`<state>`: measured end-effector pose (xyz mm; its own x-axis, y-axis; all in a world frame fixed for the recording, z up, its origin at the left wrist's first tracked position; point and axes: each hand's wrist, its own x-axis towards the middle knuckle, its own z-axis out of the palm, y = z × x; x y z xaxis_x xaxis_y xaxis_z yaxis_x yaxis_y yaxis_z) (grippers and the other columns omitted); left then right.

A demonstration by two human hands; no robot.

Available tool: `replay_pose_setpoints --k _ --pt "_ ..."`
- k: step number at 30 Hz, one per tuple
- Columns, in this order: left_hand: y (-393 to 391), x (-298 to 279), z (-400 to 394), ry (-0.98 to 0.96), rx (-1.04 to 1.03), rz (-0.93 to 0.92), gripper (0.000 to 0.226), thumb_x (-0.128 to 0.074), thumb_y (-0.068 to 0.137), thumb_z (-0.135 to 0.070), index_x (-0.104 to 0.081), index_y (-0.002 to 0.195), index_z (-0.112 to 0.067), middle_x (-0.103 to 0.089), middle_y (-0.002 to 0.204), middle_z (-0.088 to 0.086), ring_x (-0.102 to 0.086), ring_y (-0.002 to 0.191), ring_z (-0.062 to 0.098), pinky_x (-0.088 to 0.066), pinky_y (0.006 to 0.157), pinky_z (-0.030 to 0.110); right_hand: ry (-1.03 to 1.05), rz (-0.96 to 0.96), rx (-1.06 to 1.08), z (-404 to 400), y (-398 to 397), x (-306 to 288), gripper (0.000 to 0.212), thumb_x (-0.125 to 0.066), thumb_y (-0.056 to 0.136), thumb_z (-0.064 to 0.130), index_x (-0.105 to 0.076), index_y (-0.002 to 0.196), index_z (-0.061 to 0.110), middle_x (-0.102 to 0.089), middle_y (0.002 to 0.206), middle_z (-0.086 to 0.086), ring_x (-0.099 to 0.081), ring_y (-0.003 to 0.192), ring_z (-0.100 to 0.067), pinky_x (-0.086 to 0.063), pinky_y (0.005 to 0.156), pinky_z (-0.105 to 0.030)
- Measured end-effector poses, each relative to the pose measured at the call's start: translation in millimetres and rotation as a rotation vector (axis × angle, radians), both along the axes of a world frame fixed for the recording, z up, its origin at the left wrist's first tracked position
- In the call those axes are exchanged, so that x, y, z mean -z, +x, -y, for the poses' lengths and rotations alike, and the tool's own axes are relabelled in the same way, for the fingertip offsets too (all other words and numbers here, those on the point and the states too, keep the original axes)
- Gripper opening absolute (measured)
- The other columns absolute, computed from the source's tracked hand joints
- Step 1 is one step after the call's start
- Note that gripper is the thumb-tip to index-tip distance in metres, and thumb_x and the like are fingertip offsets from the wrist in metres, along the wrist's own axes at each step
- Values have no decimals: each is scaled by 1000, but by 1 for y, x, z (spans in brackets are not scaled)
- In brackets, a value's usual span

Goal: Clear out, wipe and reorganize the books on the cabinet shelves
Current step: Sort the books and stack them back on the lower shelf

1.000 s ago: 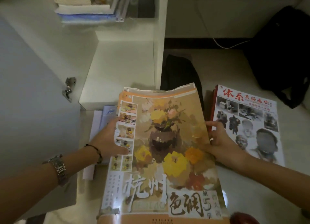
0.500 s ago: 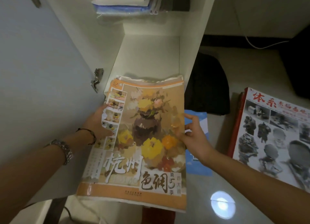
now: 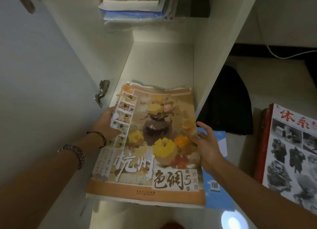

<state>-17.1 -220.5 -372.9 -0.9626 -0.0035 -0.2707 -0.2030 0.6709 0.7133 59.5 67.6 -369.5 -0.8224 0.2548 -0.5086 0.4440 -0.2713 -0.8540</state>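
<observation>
A large orange art book [image 3: 154,143] with a painted flower vase on its cover is held flat in front of the white cabinet. Its far end reaches over the front edge of the bare lower shelf [image 3: 159,62]. My left hand [image 3: 106,124] grips its left edge, and my right hand [image 3: 205,143] grips its right edge with the fingers spread. A stack of books and folders [image 3: 135,3] lies on the shelf above.
The open cabinet door [image 3: 39,91] stands at the left with a metal hinge [image 3: 102,94]. On the floor lie a blue booklet [image 3: 217,177], a red-spined sketch book [image 3: 291,151] at the right and a black bag [image 3: 228,101] beside the cabinet wall.
Both hands have carried the flower book left and forward, from above the floor to the mouth of the lower shelf. The blue booklet underneath has come into view.
</observation>
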Motion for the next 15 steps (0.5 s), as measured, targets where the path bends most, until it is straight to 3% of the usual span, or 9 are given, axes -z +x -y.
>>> replay_pose_setpoints --k 4,9,13,15 --pt "-30 30 5 -44 21 -6 72 -72 67 8 -47 132 -6 -58 121 7 -57 109 24 -49 90 34 11 -9 50 -5 -26 16 24 -61 89 9 -57 104 27 -66 102 -5 -66 87 -22 -56 73 -39" --pt "-57 58 -2 9 -85 71 61 -64 76 9 -48 130 -14 -54 125 2 -55 108 19 -48 80 22 -22 3 93 -14 -51 35 25 -66 84 5 -63 107 15 -68 105 -8 -67 92 -28 -56 78 -45" --pt "-64 67 -17 113 -120 29 67 -60 77 13 -41 137 -11 -50 126 6 -49 117 24 -45 98 44 -16 41 208 -16 -61 48 20 -65 84 1 -67 89 20 -68 95 -5 -66 91 -28 -55 80 -45" --pt "-62 72 -19 140 -71 19 63 -66 74 5 -47 132 -10 -57 122 5 -56 112 23 -50 93 46 -11 47 225 -15 -64 51 22 -62 85 -1 -67 84 21 -67 91 -1 -65 89 -24 -55 81 -43"
